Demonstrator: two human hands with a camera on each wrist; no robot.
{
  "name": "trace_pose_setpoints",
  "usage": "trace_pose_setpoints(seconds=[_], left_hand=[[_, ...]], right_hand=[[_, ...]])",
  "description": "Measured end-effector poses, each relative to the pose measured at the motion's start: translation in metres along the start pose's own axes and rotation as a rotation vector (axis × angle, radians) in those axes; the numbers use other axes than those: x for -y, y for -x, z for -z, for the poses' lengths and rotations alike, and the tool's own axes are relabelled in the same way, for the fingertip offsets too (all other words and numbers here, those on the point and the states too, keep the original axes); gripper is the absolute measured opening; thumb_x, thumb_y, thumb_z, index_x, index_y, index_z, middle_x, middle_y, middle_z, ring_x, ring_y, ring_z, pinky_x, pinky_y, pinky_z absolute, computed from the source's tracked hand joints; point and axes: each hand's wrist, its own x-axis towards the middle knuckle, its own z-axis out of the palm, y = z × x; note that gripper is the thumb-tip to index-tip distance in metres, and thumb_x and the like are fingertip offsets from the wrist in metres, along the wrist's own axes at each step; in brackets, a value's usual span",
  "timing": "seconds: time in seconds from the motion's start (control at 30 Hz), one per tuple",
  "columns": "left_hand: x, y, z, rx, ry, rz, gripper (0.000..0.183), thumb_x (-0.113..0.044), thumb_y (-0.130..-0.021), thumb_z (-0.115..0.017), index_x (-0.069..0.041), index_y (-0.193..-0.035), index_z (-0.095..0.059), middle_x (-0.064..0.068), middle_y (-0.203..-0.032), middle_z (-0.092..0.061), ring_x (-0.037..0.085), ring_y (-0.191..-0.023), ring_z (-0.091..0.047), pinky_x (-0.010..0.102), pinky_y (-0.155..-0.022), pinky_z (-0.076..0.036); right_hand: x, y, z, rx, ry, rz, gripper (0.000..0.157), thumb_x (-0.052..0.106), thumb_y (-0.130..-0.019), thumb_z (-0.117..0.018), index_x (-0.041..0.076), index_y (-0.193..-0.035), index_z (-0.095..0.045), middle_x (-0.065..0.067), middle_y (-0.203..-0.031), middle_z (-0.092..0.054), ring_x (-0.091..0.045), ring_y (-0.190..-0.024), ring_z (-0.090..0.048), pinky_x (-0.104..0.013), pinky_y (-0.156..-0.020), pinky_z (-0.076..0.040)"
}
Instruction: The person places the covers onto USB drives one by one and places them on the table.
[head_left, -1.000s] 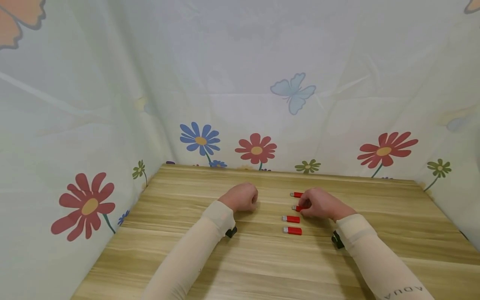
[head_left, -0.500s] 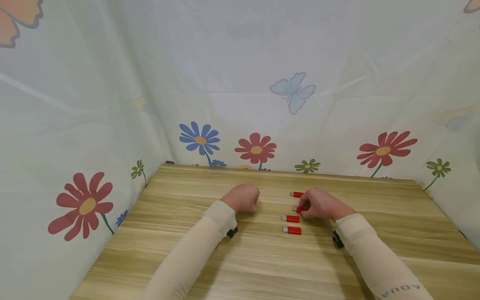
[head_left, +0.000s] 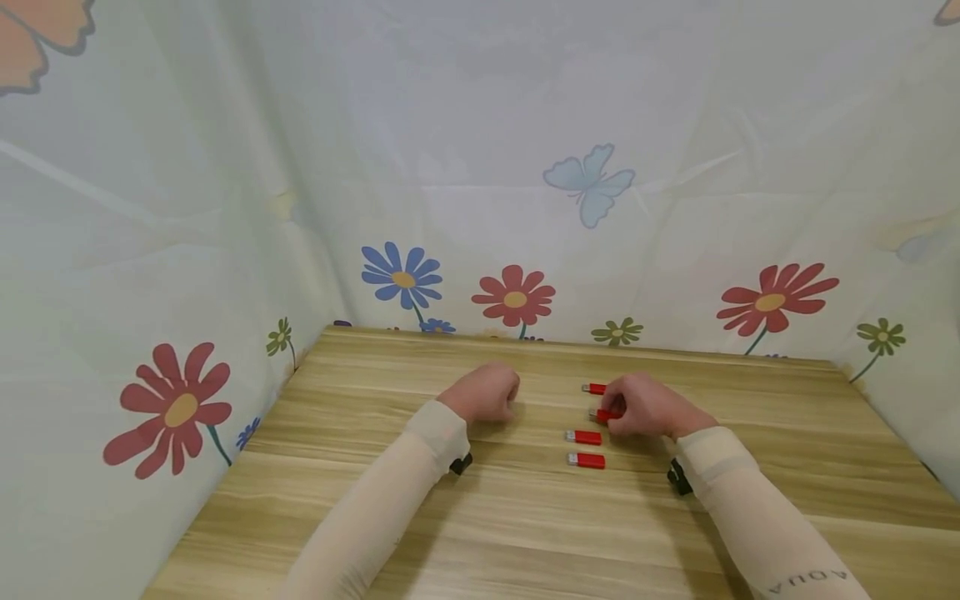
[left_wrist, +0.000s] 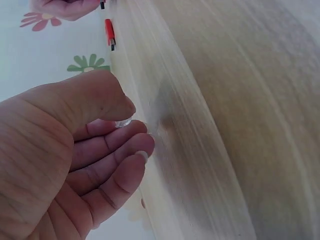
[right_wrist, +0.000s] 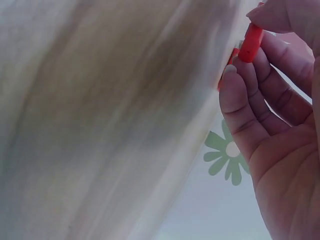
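USB sticks are red and silver, the tabletop brown-streaked.

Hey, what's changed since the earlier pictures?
The right hand and the red drive it pinches have shifted very slightly to the right; nothing was newly taken hold of or let go. The other drives and the left hand look much as they were.

From here, the right hand hides part of its red USB stick and the farthest stick; both sleeves run off the head view's bottom edge.
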Motion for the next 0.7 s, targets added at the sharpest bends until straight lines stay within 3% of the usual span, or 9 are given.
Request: trace_pose_setpoints(seconds=[0.27, 0.47, 0.7], left_hand=[[0.004, 0.008, 0.001, -0.032, 0.113, 0.006, 0.026, 0.0, -0.079, -0.067, -0.016, -0.065, -0.05, -0.004, -0.064, -0.036, 0.012, -0.062, -0.035, 0.025, -0.058, -0.032], [0.006, 0.013, 0.004, -0.054, 0.185, 0.016, 0.012, -0.004, -0.082, -0.068, -0.014, -0.076, -0.064, -0.004, -0.07, -0.053, 0.012, -0.067, -0.049, 0.023, -0.063, -0.042], [0.004, 0.019, 0.011, -0.05, 0.299, 0.036, 0.008, -0.01, -0.086, -0.074, -0.015, -0.082, -0.069, -0.004, -0.076, -0.063, 0.01, -0.071, -0.056, 0.023, -0.067, -0.048]], right_hand=[[0.006, 0.002, 0.008, -0.032, 0.004, 0.007, 0.012, 0.009, -0.076, -0.078, 0.015, -0.085, -0.074, 0.006, -0.079, -0.068, -0.007, -0.07, -0.058, -0.025, -0.066, -0.051], [0.013, 0.003, 0.013, -0.023, -0.007, -0.014, 0.013, 0.008, -0.076, -0.08, 0.016, -0.085, -0.074, 0.006, -0.08, -0.067, -0.009, -0.071, -0.058, -0.025, -0.066, -0.051], [0.025, 0.004, 0.017, -0.038, 0.007, 0.025, 0.011, 0.01, -0.078, -0.079, 0.017, -0.086, -0.075, 0.008, -0.081, -0.068, -0.008, -0.071, -0.058, -0.024, -0.066, -0.052]])
